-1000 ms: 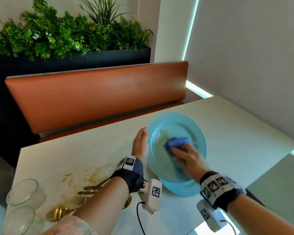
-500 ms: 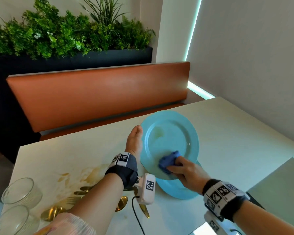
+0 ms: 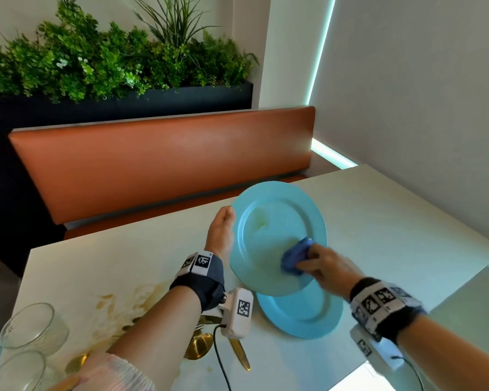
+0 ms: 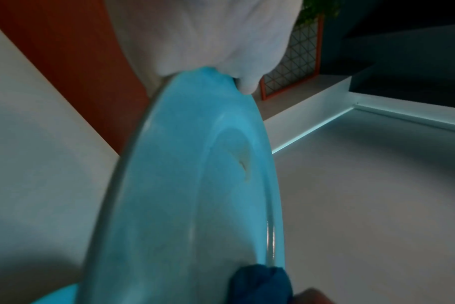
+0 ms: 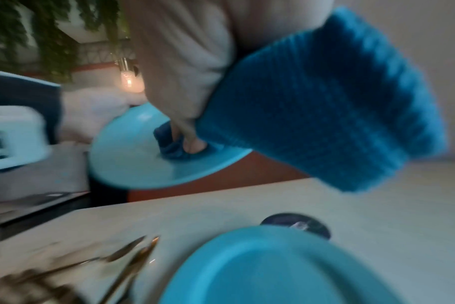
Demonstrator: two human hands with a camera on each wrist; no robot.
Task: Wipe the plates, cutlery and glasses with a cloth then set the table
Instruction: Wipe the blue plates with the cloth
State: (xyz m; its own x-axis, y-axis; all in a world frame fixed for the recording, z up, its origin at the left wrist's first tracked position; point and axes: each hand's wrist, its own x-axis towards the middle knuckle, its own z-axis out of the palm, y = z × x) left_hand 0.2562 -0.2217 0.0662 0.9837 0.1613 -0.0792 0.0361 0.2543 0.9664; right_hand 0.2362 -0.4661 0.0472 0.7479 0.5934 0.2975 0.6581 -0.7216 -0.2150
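The left hand (image 3: 220, 235) held the round light-blue plate (image 3: 268, 255) by its left rim, thumb hooked over the edge, tilted up above a second blue plate (image 3: 308, 314) lying on the pale table (image 3: 393, 227). The right hand (image 3: 326, 265) pinched a bunched dark-blue cloth (image 3: 295, 256) against the plate's near right side. A yellowish smear (image 3: 261, 222) lay up and to the far left of the cloth, nearer the left hand.

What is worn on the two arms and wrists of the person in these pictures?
The left hand is bare, with a dark wristband carrying black-and-white square markers. A white camera box with one marker hangs below it, trailing a black cable. A pale ribbed sleeve covers the forearm. The right hand is bare too; its marker band has a similar white box and cable.
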